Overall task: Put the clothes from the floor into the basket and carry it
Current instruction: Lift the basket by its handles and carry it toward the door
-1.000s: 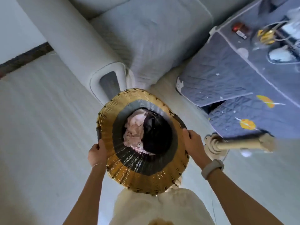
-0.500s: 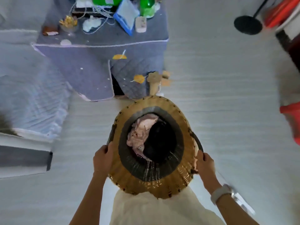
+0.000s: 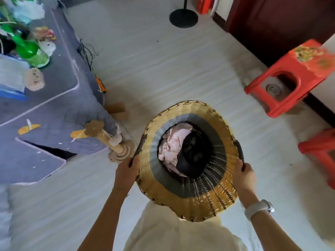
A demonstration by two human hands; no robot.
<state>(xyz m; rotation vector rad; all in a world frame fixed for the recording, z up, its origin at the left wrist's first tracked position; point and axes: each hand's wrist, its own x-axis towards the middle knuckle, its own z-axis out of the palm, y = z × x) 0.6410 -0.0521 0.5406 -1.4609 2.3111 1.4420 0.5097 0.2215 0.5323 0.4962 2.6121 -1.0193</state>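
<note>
Gripping the basket [image 3: 190,201] rim, left hand [image 3: 126,172] and right hand [image 3: 243,175] hold it over open floor [image 3: 163,69]; red stools [image 3: 291,77] right, counter [image 3: 59,113] left.

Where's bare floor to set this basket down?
Best patch: the open floor ahead of the basket, bordered by the quilted table cover on the left, the black stand base beyond and the red stool on the right. Crowded: cables and wooden pieces along the cover's edge.
</note>
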